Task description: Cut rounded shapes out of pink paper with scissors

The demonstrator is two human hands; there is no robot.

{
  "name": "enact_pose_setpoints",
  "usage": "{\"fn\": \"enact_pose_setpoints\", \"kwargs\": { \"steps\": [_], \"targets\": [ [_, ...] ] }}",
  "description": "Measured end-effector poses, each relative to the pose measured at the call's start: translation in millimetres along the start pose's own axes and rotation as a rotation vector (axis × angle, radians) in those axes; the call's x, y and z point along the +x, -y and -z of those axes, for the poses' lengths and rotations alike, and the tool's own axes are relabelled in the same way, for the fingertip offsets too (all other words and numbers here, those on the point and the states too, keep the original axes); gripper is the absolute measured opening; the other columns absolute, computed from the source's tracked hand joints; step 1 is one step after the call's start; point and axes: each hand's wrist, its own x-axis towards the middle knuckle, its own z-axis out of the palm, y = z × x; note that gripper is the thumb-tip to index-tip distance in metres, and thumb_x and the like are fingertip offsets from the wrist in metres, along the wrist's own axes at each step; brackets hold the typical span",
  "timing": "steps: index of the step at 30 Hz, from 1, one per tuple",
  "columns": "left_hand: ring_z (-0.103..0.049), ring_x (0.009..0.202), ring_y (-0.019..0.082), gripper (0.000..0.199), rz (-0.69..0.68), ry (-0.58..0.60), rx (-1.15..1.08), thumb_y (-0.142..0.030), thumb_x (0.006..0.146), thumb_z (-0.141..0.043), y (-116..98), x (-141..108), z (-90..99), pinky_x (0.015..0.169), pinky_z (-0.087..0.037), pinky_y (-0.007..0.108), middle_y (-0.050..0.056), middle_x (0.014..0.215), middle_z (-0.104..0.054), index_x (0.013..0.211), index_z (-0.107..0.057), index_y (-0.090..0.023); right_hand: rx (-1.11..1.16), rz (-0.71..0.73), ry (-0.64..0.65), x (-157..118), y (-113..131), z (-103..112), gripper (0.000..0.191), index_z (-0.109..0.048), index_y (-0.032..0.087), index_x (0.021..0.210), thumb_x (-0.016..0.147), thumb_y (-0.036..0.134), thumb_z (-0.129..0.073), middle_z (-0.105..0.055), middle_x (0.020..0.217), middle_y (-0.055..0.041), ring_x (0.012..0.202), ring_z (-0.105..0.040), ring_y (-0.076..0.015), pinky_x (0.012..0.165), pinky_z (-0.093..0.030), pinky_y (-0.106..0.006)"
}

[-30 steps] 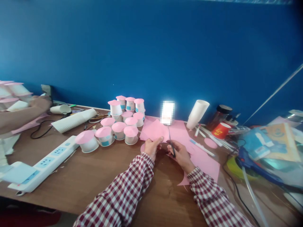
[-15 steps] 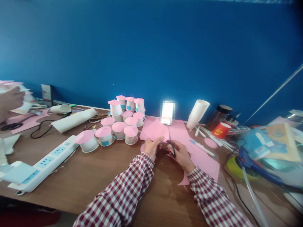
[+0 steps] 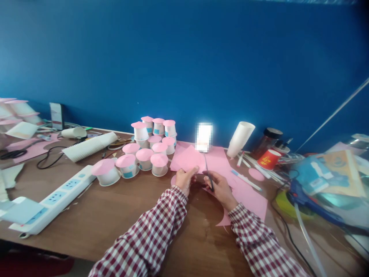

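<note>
My left hand (image 3: 186,181) pinches the lower edge of a piece of pink paper (image 3: 190,158) near the middle of the head view. Just to its right, my right hand (image 3: 220,188) is closed on the dark handles of a pair of scissors (image 3: 210,180), whose blades point away from me at the paper's right edge. More pink sheets (image 3: 220,158) lie behind and under both hands. A cut pink sheet (image 3: 253,202) rests beneath my right wrist. Left of my hands stand several white cups (image 3: 159,169) topped with pink paper discs, some stacked.
A power strip (image 3: 62,196) and a stack of white cups (image 3: 90,147) lie at left. Behind are a bright phone (image 3: 204,137) and an upright cup stack (image 3: 240,139). At right are a marker (image 3: 246,181), a red cup (image 3: 269,159) and a blue glue gun (image 3: 314,207).
At the far left, another person's hand has moved down and left, mostly out of view, showing a pale cup there. My hands and the scissors look unchanged.
</note>
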Motion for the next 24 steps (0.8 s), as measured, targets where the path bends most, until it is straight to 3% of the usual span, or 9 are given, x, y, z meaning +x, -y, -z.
{"fn": "enact_pose_setpoints", "kwargs": {
  "steps": [24],
  "targets": [
    [-0.044,0.041,0.005,0.032,0.009,-0.03,-0.033,-0.03,0.051,-0.08,-3.5,-2.6,-1.9,0.037,-0.034,0.016,-0.003,0.045,-0.049,0.059,-0.055,-0.012,-0.035,0.025,-0.007,1.6,-0.8,1.6,0.042,-0.063,0.018,0.102,0.069,0.044,-0.07,-0.056,0.062,0.0027,0.05,-0.047,-0.0083,0.046,-0.041,-0.02]
  ]
}}
